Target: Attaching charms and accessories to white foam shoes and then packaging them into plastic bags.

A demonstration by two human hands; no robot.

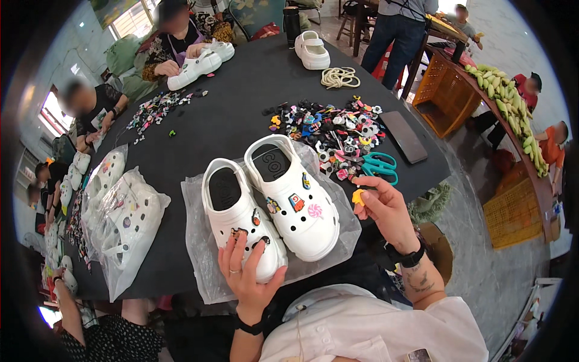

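Note:
A pair of white clogs lies before me on a clear plastic bag [205, 271]. My left hand [247, 271] cups the toe of the left clog [226, 208], its fingers over the top and the thumb at the side; a few charms show by its fingertips. The right clog [310, 226] bears several charms, among them a pink swirl charm [315, 210] and a red one [296, 202]. To the right of the pair, my right hand [383, 208] is raised, pinching a small yellow shoe charm [358, 197] between thumb and fingers.
Beyond the clogs spreads a heap of mixed charms [325, 130], with teal-handled scissors [380, 168] and a dark phone-like slab [404, 137] beside it. Bagged white clogs [129, 223] lie at left. Farther off are coiled cord [339, 77], another clog [313, 51] and people at work.

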